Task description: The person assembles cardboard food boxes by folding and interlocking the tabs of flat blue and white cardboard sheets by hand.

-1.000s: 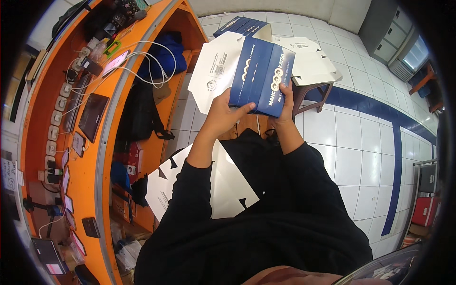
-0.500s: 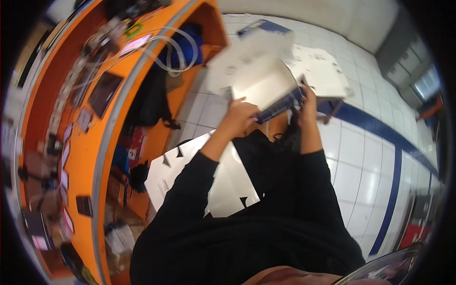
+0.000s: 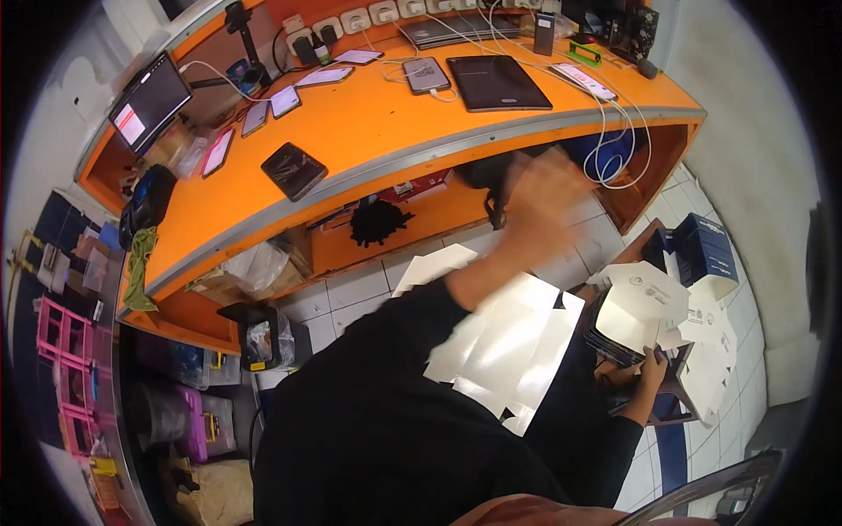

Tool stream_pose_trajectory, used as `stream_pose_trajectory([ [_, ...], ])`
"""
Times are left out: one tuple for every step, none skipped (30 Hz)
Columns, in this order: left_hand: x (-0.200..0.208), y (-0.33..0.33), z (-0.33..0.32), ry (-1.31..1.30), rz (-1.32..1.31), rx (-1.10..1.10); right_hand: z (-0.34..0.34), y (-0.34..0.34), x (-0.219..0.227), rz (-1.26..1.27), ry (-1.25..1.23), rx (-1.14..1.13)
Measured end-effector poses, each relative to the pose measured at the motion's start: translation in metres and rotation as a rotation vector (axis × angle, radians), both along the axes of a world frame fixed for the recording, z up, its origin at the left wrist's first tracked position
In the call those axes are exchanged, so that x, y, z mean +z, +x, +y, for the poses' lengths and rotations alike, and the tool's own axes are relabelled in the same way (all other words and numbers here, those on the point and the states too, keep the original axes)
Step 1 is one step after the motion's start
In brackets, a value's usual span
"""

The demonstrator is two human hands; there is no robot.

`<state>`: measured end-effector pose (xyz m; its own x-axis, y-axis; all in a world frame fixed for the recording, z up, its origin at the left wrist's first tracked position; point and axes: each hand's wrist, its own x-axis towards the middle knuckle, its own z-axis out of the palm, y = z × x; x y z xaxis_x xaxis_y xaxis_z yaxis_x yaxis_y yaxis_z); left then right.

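My left hand (image 3: 545, 203) is smeared by motion, raised over the space between the orange desk's front edge and my lap; its fingers cannot be made out. At the right, my right hand (image 3: 651, 370) grips the near edge of a cardboard box (image 3: 633, 316), white inside and dark on its outer side, with flaps standing up. A flat, unfolded white cardboard sheet (image 3: 509, 342) with notched edges lies across my lap, under my left forearm.
On the orange desk (image 3: 377, 131) lie a black tablet (image 3: 498, 83), a dark phone (image 3: 294, 170) and several cabled phones. White cables (image 3: 647, 145) hang over its edge. Blue boxes (image 3: 704, 252) and more white cardboard sheets (image 3: 709, 359) stand at the right.
My view has turned left toward the desk. My left hand has let go of the box and swung up toward the desk's edge; my right hand still grips the box.
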<state>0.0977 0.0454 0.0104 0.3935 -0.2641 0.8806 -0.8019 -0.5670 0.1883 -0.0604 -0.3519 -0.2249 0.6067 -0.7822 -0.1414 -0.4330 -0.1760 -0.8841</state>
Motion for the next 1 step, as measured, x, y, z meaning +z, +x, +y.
stream_pose_trajectory([
  [0.0133, 0.0136, 0.0526, -0.191, -0.077, 0.305, -0.0093, 0.0043, -0.0091, -0.043, 0.006, -0.018],
])
